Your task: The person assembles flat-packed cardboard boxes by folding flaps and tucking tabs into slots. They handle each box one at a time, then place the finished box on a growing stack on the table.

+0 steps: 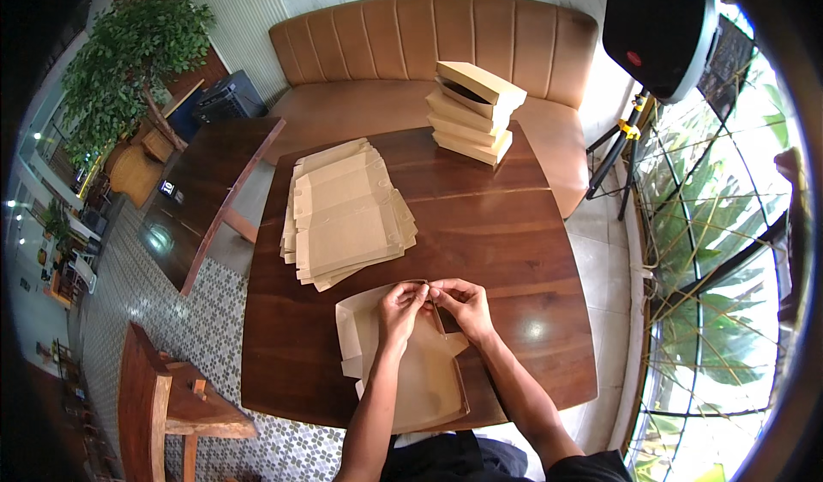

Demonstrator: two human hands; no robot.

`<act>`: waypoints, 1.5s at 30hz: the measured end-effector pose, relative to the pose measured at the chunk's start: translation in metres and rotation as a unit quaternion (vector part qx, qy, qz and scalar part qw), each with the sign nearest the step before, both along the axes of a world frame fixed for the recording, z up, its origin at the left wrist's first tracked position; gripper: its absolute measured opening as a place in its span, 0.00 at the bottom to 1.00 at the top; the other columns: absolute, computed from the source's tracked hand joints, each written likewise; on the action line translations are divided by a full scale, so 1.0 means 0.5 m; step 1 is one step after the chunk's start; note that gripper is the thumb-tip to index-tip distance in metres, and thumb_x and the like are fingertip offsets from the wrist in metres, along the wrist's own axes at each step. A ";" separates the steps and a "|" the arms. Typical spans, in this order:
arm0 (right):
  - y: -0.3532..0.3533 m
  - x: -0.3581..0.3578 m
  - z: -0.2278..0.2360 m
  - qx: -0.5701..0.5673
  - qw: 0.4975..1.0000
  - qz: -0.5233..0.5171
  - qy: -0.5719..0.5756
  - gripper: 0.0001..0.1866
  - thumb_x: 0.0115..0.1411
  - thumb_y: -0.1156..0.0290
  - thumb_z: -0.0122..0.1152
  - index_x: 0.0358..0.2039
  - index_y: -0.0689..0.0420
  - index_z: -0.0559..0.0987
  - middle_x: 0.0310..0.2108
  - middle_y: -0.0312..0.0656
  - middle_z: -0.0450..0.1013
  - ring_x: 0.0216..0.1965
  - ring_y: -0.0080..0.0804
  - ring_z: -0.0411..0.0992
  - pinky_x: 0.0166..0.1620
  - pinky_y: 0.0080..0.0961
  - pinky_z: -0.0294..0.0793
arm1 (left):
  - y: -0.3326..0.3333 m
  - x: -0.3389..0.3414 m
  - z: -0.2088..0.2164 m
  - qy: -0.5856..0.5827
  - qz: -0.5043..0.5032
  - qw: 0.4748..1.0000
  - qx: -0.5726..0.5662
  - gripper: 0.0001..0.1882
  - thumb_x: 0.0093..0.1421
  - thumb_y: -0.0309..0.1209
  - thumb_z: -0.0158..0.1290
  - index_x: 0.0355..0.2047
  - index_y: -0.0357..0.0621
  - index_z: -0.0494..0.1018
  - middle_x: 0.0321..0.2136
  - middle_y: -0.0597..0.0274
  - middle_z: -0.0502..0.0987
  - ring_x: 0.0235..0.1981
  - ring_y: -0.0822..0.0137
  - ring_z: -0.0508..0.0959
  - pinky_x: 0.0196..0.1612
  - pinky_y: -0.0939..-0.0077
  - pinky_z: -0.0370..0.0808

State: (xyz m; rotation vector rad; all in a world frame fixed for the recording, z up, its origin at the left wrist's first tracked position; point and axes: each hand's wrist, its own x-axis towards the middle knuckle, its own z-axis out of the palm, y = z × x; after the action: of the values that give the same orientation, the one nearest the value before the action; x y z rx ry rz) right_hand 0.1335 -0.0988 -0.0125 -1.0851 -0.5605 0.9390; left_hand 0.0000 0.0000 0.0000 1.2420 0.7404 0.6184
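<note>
A partly folded brown cardboard box (429, 377) lies on the near side of the dark wooden table (497, 250), its inside facing up. Some of its side walls stand raised, and a flap sticks out at the left. At its far edge, my left hand (401, 312) pinches the cardboard with thumb and fingers. Right beside it, my right hand (464, 307) grips the same edge, fingertips nearly meeting those of the left. The exact fold between the fingers is mostly hidden. Just beyond the hands, to the left, sits a stack of flat cardboard blanks (347, 216).
Several folded cardboard boxes (473, 117) are piled at the table's far right. A curved brown padded bench (360, 109) runs behind the table. To the left stand a second table (210, 195) and a wooden chair (184, 396); a black speaker on a stand (656, 32) is at the right.
</note>
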 end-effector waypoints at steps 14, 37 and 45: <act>0.003 0.031 -0.011 -0.086 0.974 -0.105 -0.181 0.13 0.63 0.71 0.74 0.44 0.64 0.83 0.36 0.39 0.83 0.37 0.21 0.80 0.44 0.22 0.82 | -0.018 -0.013 0.016 0.136 -0.052 0.976 0.162 0.15 0.70 0.36 0.59 0.48 0.34 0.81 0.41 0.50 0.86 0.39 0.64 0.86 0.44 0.70 0.82; -0.105 0.096 0.101 -0.200 0.816 0.238 -0.487 0.15 0.50 0.63 0.80 0.35 0.54 0.86 0.36 0.41 0.83 0.39 0.39 0.83 0.45 0.34 0.81 | -0.064 -0.043 -0.019 0.093 -0.067 0.989 0.097 0.14 0.71 0.34 0.61 0.42 0.32 0.78 0.31 0.60 0.84 0.33 0.73 0.84 0.35 0.78 0.81; -0.095 0.088 0.098 -0.102 0.897 0.199 -0.381 0.08 0.58 0.69 0.76 0.36 0.56 0.86 0.35 0.38 0.82 0.37 0.33 0.80 0.40 0.31 0.78 | -0.061 -0.048 0.028 0.068 -0.077 0.978 0.184 0.14 0.72 0.34 0.58 0.46 0.33 0.80 0.34 0.54 0.84 0.37 0.67 0.85 0.42 0.70 0.81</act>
State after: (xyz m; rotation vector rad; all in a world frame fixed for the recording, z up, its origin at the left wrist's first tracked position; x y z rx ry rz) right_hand 0.1775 -0.1460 0.0367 -1.5698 -1.3950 0.9114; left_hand -0.0240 -0.0303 0.0139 1.6810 0.6525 0.5614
